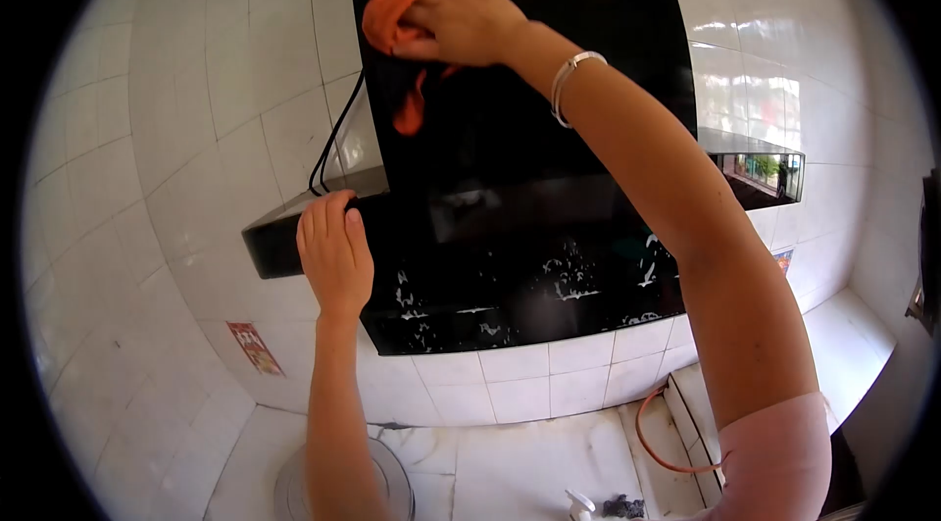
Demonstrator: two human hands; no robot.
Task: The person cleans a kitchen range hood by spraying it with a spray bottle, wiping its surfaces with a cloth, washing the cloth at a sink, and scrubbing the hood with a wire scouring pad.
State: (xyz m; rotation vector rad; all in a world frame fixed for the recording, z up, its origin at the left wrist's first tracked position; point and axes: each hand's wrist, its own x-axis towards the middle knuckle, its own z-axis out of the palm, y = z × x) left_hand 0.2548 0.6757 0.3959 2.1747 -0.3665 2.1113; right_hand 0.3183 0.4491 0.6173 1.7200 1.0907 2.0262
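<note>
A black range hood (529, 148) with glossy panels fills the middle of the view, with white foamy streaks along its lower front. My right hand (461, 23) is closed on an orange cloth (402, 0) and presses it against the upper left of the hood's tall panel. One end of the cloth hangs below the hand. A silver bracelet (565, 88) circles my right wrist. My left hand (335, 251) rests on the hood's left side wing (274, 245), its fingers lying over the edge and nothing seen in it.
A black cable (338, 129) runs down the tiled wall left of the hood. Below are a round lid-like object (394, 482), a white spray nozzle (580, 501), a dark crumpled item (622, 506) and an orange hose (647, 438). A red sticker (255, 348) is on the wall.
</note>
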